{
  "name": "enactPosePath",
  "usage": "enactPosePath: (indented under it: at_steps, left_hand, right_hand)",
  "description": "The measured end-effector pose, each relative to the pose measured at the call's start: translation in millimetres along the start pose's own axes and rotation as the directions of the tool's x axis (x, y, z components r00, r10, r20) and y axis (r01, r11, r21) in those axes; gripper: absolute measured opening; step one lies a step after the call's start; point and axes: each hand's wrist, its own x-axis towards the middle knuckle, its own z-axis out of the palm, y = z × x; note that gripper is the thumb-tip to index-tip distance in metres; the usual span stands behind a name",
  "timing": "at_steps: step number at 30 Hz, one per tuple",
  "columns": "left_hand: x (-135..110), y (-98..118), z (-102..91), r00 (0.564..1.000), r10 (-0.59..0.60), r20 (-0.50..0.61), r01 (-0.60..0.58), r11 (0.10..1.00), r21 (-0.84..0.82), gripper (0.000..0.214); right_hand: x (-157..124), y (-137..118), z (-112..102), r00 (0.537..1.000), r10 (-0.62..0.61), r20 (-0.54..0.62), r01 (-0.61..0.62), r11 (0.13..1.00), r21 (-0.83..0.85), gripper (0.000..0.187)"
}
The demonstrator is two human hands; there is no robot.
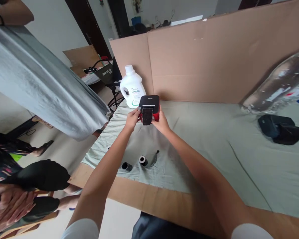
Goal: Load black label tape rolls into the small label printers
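Observation:
Between my two hands is a small black-and-red label printer [153, 100], with a pale strip across its top and a dark flap at the front. My left hand [133, 119] grips its left side, while my right hand [162, 123] is wrapped round the right side and lower corner. Closer to me on the cloth, a black roll with a white core [143, 161] stands beside another black roll [127, 166] lying on its side. A dark, crumpled see-through wrapper [154, 160] lies just right of them.
A white detergent jug [132, 86] stands behind the printer, against a cardboard screen [201, 63]. To the right are a black device [279, 129] and a large clear plastic bottle [279, 83]. Pale green cloth [201, 142] covers the table. At left, a seated person's hands [12, 204] rest together.

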Motion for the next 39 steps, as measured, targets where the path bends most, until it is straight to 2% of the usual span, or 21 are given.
enactPosePath:
  at_steps: [3,7,10,13,15,18,23,28,39]
  left_hand:
    - [-42,7,29.8,0.991,0.068,0.112,-0.070,0.998,0.011,0.056]
    - [-103,0,68.0,0.953,0.189,0.237,-0.209,0.976,0.063,0.059]
    - [-148,-13,90.7,0.924,0.268,0.271,-0.315,0.937,0.148,0.054]
    - [-182,-23,107.1,0.920,0.288,0.264,-0.354,0.901,0.250,0.049]
    - [-196,-27,114.5,0.921,0.292,0.259,-0.365,0.881,0.301,0.047]
    - [-204,-31,120.2,0.913,0.312,0.263,-0.391,0.851,0.350,0.045]
    - [-203,-38,120.8,0.918,0.301,0.257,-0.381,0.845,0.374,0.045]
    - [-203,-44,122.6,0.912,0.302,0.276,-0.384,0.866,0.321,0.049]
    - [-202,-51,123.5,0.919,0.291,0.266,-0.366,0.882,0.297,0.052]
  right_hand:
    - [-33,-17,-59,0.991,-0.016,-0.130,0.003,0.994,-0.105,0.111]
    - [-93,-44,-132,0.987,-0.033,-0.155,0.005,0.984,-0.179,0.103]
    - [-139,-57,-168,0.989,0.002,-0.149,-0.032,0.979,-0.202,0.095]
    - [-172,-58,-188,0.987,0.046,-0.153,-0.078,0.975,-0.209,0.094]
    - [-185,-55,-194,0.984,0.067,-0.162,-0.099,0.975,-0.201,0.093]
    - [-194,-49,-196,0.979,0.090,-0.183,-0.122,0.977,-0.172,0.091]
    - [-199,-43,-192,0.979,0.095,-0.182,-0.124,0.980,-0.155,0.094]
    - [-203,-39,-193,0.973,0.105,-0.207,-0.142,0.974,-0.176,0.094]
    - [-206,-38,-194,0.975,0.121,-0.184,-0.150,0.977,-0.150,0.097]
